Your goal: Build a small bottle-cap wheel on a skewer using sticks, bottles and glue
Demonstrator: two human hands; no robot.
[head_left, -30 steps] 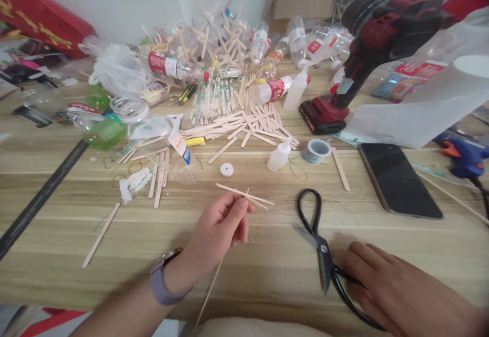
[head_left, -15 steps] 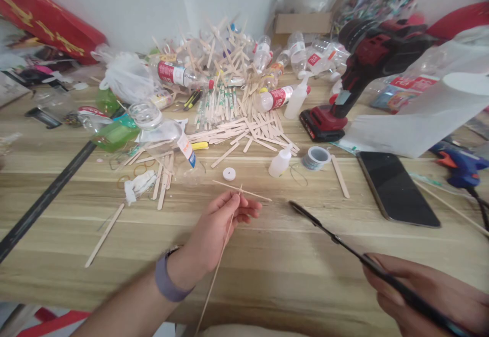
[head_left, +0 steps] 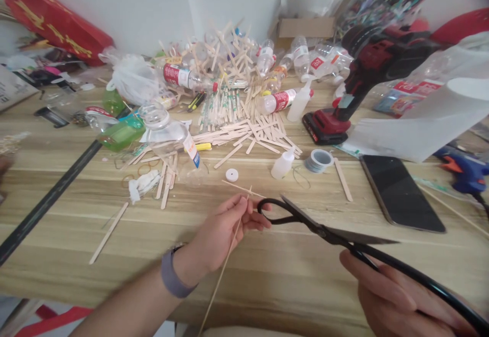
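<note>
My left hand point(head_left: 225, 225) pinches a thin wooden stick point(head_left: 225, 267), which slants down toward the table's near edge. Just beyond the fingertips, another thin stick point(head_left: 237, 187) crosses it; whether the two touch I cannot tell. My right hand point(head_left: 401, 286) is closed around one handle of black scissors point(head_left: 322, 231). They are spread very wide, with one blade pointing left and the other right. Their free handle loop reaches my left fingers, and contact there is unclear. A small white disc point(head_left: 231, 175) lies beyond my left hand.
Craft sticks point(head_left: 260, 133), plastic bottles point(head_left: 280, 100) and a clear jar point(head_left: 164, 133) crowd the back. To the right are a red-black cordless drill point(head_left: 328, 123), a phone point(head_left: 401, 191), a wire spool point(head_left: 319, 160) and a blue glue gun point(head_left: 464, 171). A small squeeze bottle point(head_left: 282, 163) stands mid-table.
The scissors have turned from nearly edge-on to showing their spread blades and a loop, and have come up to my left fingers. My left hand keeps its pinch on the stick.
</note>
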